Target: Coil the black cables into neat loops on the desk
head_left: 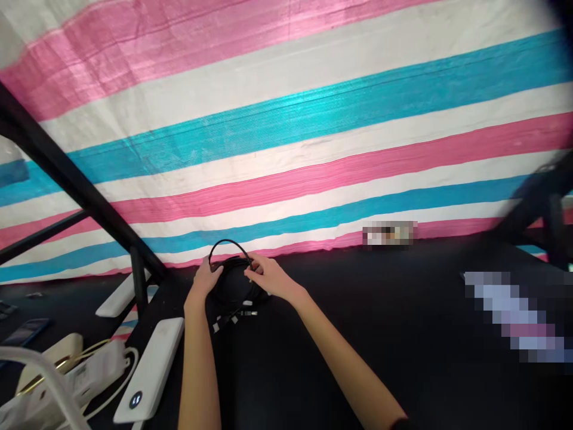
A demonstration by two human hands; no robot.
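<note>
A coil of thin black cable [230,261] lies on the black table, with one loop rising above the rest. My left hand [208,279] is closed around the coil's left side, its thumb on the inner edge. On the opposite side, my right hand [271,276] pinches the cable where the raised loop comes down. Several cable ends with light-coloured plugs [248,313] lie just below the coil, in front of my hands. Parts of the coil are hidden by my fingers.
Left of my forearm lies a white slab-shaped device [154,364] with a round display. Beside it are a white power strip [96,370] and cords. Black frame bars [76,173] slant at left, before a striped sheet [286,131]. Two blurred-out items [389,233] sit rightward.
</note>
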